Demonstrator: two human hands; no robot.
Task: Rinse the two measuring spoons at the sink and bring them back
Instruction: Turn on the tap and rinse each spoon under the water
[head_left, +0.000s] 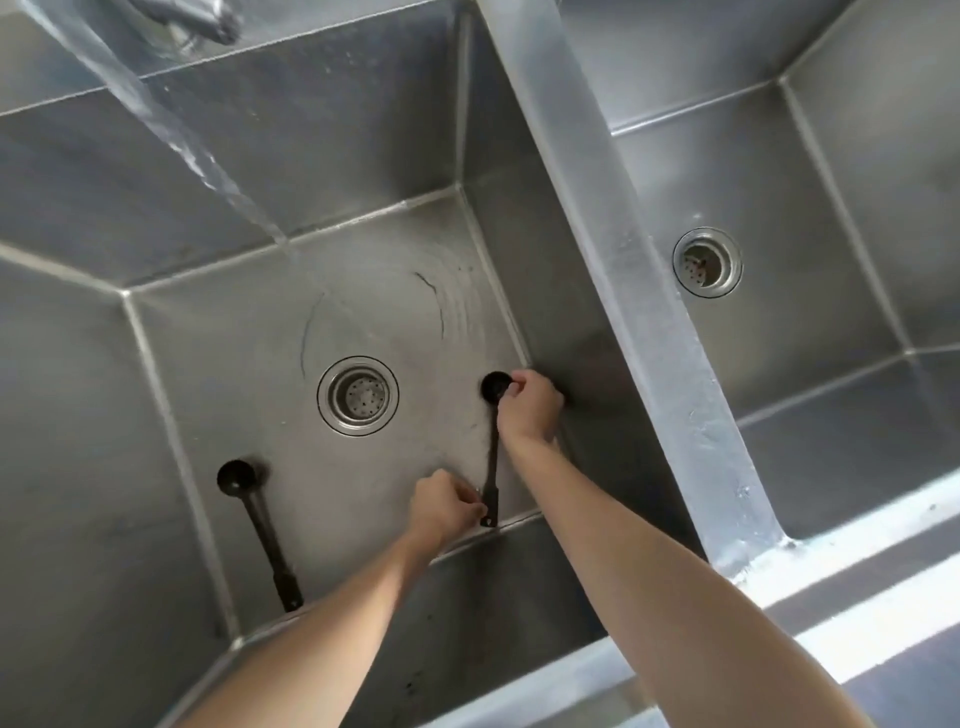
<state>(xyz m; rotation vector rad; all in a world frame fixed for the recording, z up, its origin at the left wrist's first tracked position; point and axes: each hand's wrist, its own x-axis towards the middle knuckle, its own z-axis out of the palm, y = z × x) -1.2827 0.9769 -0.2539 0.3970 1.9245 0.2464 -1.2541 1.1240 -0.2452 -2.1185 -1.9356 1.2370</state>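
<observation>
Mid-rinse: right hand (530, 405) pinches one black measuring spoon's (491, 452) bowl, left hand (447, 504) its handle end (tap running). Next, grab the second spoon (260, 525) left of that grip.

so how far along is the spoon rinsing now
Done: both spoons are in the left steel basin and the water stream is running. In hand: the left hand pinches the handle end of one black plastic measuring spoon while the right hand works at its bowl. Left: the other black measuring spoon lies untouched on the basin floor, and both must go back.
</observation>
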